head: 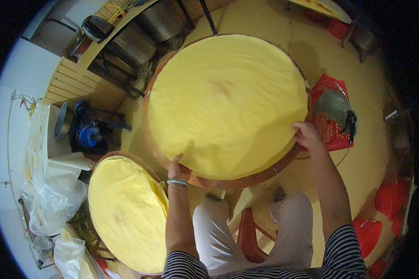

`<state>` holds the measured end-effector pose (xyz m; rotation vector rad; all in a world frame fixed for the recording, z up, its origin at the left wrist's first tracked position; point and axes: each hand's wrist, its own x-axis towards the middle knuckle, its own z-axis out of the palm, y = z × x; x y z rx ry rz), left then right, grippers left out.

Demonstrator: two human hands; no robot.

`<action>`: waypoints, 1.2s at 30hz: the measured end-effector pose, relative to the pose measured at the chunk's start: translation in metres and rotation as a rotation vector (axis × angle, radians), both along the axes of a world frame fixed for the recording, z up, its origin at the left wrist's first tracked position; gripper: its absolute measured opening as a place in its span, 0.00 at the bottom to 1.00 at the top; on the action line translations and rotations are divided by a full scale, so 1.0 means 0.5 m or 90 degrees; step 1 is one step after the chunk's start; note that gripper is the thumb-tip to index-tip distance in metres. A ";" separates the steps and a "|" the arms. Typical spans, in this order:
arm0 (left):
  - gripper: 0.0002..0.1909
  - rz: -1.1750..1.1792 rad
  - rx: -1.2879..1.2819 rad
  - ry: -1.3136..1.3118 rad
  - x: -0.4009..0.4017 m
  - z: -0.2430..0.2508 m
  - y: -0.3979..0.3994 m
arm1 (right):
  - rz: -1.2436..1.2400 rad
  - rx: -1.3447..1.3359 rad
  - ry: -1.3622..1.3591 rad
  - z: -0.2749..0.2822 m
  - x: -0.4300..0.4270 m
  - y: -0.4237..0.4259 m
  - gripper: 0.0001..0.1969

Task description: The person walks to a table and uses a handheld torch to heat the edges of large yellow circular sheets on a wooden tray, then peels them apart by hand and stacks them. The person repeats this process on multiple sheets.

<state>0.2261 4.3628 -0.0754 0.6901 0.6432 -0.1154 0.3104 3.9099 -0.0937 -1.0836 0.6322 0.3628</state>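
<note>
A large round yellow sheet (227, 104), thin and slightly wrinkled, lies over a brown round table (244, 183), whose rim shows along the near edge. My left hand (178, 169), with a pale bracelet at its wrist, is at the sheet's near left edge, thumb on top. At the near right edge my right hand (305, 134) pinches the sheet's border between thumb and fingers. The undersides of both hands are partly hidden. To the left, a second round support bears a stack of similar yellow sheets (125, 212).
A red plastic basket (330, 134) with a black-handled item stands right of the table. Large metal pots (132, 43) sit beneath a counter at the upper left. Clear plastic bags (56, 198) hang at the left. My knees are below the near rim.
</note>
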 end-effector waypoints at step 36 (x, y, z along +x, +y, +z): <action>0.10 -0.065 0.283 0.040 0.860 0.703 0.190 | -0.368 0.120 -0.133 0.687 0.596 0.026 0.08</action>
